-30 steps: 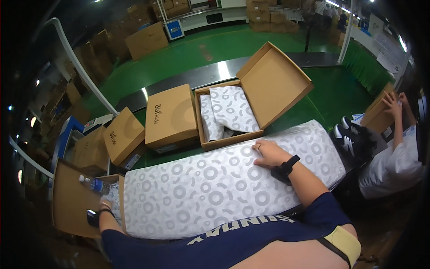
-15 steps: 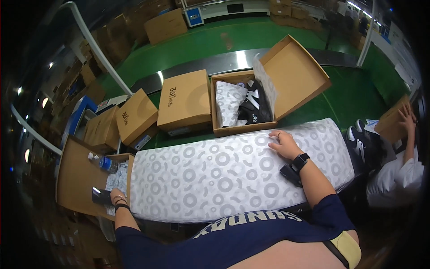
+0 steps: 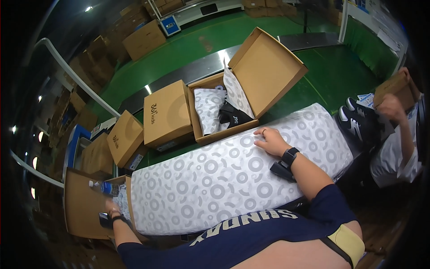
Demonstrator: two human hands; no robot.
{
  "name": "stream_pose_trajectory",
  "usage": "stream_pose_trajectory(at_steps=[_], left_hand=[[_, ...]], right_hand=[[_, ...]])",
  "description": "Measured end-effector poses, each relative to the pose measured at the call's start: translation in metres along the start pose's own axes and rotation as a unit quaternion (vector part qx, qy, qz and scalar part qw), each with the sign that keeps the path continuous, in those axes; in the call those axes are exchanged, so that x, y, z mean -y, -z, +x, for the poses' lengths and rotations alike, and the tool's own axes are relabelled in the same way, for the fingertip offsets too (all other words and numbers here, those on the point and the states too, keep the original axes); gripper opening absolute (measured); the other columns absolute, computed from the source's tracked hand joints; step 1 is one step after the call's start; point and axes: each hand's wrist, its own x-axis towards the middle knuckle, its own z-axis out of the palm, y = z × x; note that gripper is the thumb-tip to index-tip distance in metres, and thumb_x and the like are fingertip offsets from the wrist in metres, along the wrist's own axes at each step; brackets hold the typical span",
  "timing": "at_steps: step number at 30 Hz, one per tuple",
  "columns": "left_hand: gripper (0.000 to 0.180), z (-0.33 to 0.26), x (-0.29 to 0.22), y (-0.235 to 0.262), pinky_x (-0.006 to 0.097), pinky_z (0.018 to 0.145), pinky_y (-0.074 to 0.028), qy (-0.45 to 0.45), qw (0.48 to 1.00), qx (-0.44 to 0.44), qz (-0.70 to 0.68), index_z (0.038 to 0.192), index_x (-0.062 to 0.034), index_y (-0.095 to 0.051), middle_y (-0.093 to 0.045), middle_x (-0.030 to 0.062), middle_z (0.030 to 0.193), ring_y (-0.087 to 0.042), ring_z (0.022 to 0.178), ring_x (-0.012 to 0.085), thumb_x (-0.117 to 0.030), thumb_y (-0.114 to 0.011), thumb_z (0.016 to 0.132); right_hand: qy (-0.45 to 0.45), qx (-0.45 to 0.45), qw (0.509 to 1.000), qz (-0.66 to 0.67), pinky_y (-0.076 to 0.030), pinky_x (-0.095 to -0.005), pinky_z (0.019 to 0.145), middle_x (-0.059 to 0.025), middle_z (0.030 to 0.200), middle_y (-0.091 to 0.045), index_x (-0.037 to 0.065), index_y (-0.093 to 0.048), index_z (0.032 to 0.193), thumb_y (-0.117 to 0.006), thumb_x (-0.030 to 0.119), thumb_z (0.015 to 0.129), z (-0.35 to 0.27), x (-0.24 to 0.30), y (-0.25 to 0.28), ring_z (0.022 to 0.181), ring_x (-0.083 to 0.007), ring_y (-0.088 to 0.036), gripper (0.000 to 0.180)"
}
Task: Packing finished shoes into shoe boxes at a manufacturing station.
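Note:
A thick stack of white tissue paper point(image 3: 215, 179) printed with grey rings lies across the bench in front of me. My right hand point(image 3: 272, 142) rests on its far edge, fingers stretched and holding nothing. Just beyond stands an open shoe box point(image 3: 277, 67) with a black shoe point(image 3: 235, 117) partly under patterned tissue point(image 3: 208, 105). At the far left, my left hand point(image 3: 113, 208) reaches into an open carton point(image 3: 83, 201), by a heap of small whitish packets point(image 3: 122, 199). Its fingers are small and mostly hidden. A black device is strapped at each wrist.
Closed brown shoe boxes point(image 3: 168, 116) stand left of the open one. A water bottle point(image 3: 105, 187) lies in the left carton. Black shoes point(image 3: 351, 119) sit at the right, beside a co-worker's blurred hand point(image 3: 392, 109) at a brown box point(image 3: 394, 92). A metal-edged conveyor point(image 3: 192, 76) runs behind.
The whole view has shifted and turned slightly. In the shoe box, the tissue flap has dropped over more of the shoe. My left hand has shifted within the carton. The co-worker's hand has moved lower.

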Motion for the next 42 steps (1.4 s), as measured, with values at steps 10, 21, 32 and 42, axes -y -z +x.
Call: stream_pose_trajectory(at_steps=[10,21,32,42], left_hand=[[0.071,-0.181,-0.460,-0.058,0.038,0.088,-0.039,-0.162,0.781,0.520,-0.307,0.136,-0.0052,-0.021,-0.045,0.0186,0.123,-0.043,0.113,0.0273,-0.034,-0.057,0.082],[0.054,-0.204,-0.473,-0.156,0.036,0.081,-0.046,-0.180,0.723,0.542,-0.389,0.138,-0.0204,-0.022,-0.051,0.0150,0.120,-0.055,0.103,0.0260,-0.034,-0.042,0.089],[0.068,-0.236,-0.499,-0.113,0.036,0.099,-0.033,-0.483,0.840,0.246,0.025,0.129,0.0012,-0.032,-0.027,0.0195,0.137,-0.027,0.127,0.0322,-0.041,-0.055,0.079],[0.079,-0.244,-0.483,-0.121,0.032,0.094,-0.040,-0.562,0.804,0.144,0.127,0.126,0.0023,-0.033,-0.037,0.0208,0.130,-0.035,0.122,0.0307,-0.024,-0.074,0.064]], right_hand=[[-0.139,0.019,0.929,-0.344,-0.046,-0.0409,0.070,-0.0154,0.079,-0.063,0.000,-0.065,0.078,-0.065,0.035,0.066,0.047,-0.005,0.055,0.074,-0.0326,-0.060,0.037],[-0.050,0.202,0.954,-0.218,-0.035,-0.0373,0.097,-0.0214,0.142,-0.008,0.033,-0.025,0.136,-0.069,0.027,0.066,0.076,0.014,0.031,0.114,-0.0434,-0.039,0.083],[-0.122,0.028,0.974,-0.188,-0.042,-0.0381,0.087,-0.0152,0.127,-0.036,0.017,-0.042,0.125,-0.065,0.026,0.073,0.069,0.002,0.012,0.104,-0.0330,-0.048,0.058],[-0.170,-0.385,0.906,-0.032,-0.041,-0.0390,0.086,-0.0223,0.106,-0.050,0.003,-0.051,0.108,-0.065,0.022,0.067,0.067,-0.089,0.084,0.097,-0.0362,-0.051,0.047]])
